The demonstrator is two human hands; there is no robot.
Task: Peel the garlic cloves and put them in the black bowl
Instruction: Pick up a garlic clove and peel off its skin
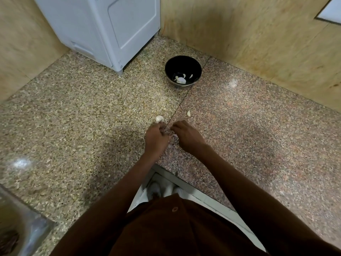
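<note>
1. Both hands meet at frame centre over the speckled counter (73, 111). Left hand (156, 137) and right hand (186, 136) have fingers curled toward each other; a small pale piece shows between them, too small to identify.
2. Garlic piece (159, 118) just above left hand's fingertips.
3. Single clove (188, 113) upper right of hands, apart.
4. Black bowl (172, 66) upper centre, pale peeled cloves (181, 79) inside.
5. White appliance (103, 28) upper left.
6. Metal sink (22, 226) lower left corner.

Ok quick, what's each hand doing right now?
Left hand: fingers curled, gripping something small; what it is cannot be told.
Right hand: fingers curled, pinching at the same spot; what it holds cannot be told.
</note>
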